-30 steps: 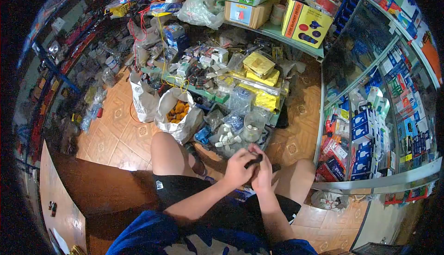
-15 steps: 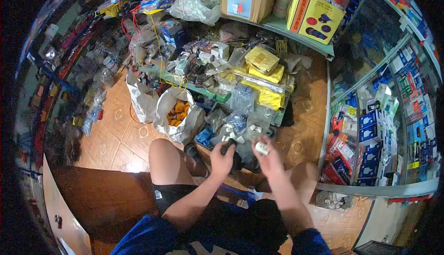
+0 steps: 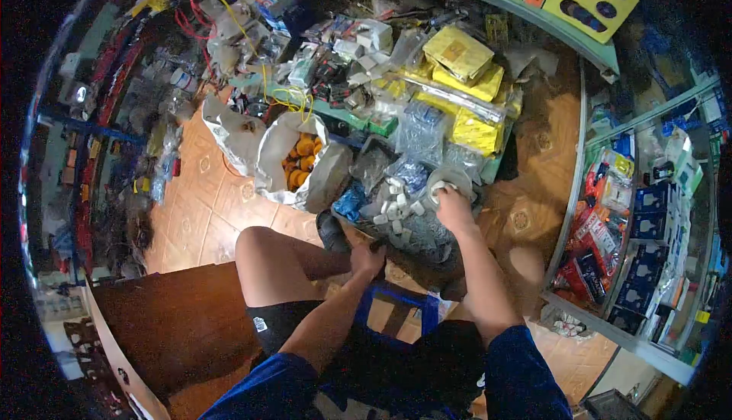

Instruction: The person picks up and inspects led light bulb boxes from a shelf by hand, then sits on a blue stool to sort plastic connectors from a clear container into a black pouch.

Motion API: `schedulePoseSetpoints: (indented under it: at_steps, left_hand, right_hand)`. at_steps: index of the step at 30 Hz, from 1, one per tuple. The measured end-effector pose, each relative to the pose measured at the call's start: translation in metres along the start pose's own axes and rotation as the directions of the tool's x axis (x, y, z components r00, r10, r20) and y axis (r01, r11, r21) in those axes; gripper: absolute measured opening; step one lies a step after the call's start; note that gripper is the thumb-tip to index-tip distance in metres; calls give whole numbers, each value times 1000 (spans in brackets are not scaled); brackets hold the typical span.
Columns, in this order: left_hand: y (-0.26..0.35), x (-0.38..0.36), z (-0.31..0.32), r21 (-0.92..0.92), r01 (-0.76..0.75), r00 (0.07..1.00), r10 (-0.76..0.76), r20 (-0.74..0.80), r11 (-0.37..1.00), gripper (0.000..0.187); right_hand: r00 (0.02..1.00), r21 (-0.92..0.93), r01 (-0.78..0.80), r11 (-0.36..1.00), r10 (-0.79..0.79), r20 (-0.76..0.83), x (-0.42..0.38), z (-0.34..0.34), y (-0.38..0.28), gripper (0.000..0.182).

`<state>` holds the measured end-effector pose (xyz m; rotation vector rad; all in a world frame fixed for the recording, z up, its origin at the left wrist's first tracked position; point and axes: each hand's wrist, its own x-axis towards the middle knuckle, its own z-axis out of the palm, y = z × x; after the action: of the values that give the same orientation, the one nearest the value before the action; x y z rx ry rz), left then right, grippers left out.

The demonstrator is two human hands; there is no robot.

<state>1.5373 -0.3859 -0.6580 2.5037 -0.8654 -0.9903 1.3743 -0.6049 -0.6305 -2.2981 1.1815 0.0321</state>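
Note:
My right hand [image 3: 455, 210] reaches into a round clear plastic tub [image 3: 467, 182], fingers closed at a small white piece [image 3: 438, 186]; the hand partly hides it. My left hand [image 3: 364, 260] is low beside my shin, wrapped round a black object whose kind I cannot make out. Several small white block-like pieces [image 3: 395, 205] lie loose on clear plastic, left of the tub. A crumpled blue plastic bag [image 3: 351, 202] rests at the left of these pieces.
An open white sack [image 3: 267, 165] of orange parts [image 3: 305, 153] stands to the left. Yellow packets [image 3: 476, 130] pile up behind the tub. A glass display case [image 3: 583, 191] with boxed goods borders the right side. A blue stool frame [image 3: 396, 294] is between my legs.
My right hand has carried the white piece up and into the tub. My left hand has drawn back toward my shin, away from the white pieces. The view has shifted downward.

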Motion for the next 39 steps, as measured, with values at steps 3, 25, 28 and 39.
schedulePoseSetpoints:
  at_steps: [3, 25, 28, 39]
  left_hand:
    - [-5, 17, 22, 107, -153, 986, 145, 78, 982, 38]
    - [85, 64, -4, -292, -446, 816, 518, 254, 846, 50]
    - [145, 15, -69, -526, -482, 569, 707, 420, 701, 43]
    - [147, -175, -112, -263, -898, 441, 719, -538, 354, 29]
  right_hand:
    - [998, -24, 65, 998, -65, -5, 2, 4, 5, 22]
    - [922, 626, 199, 754, 73, -381, -69, -1, -14, 22]
    - [959, 927, 172, 333, 160, -235, -87, -11, -34, 31]
    - [923, 924, 286, -253, 333, -194, -210, -76, -153, 36]
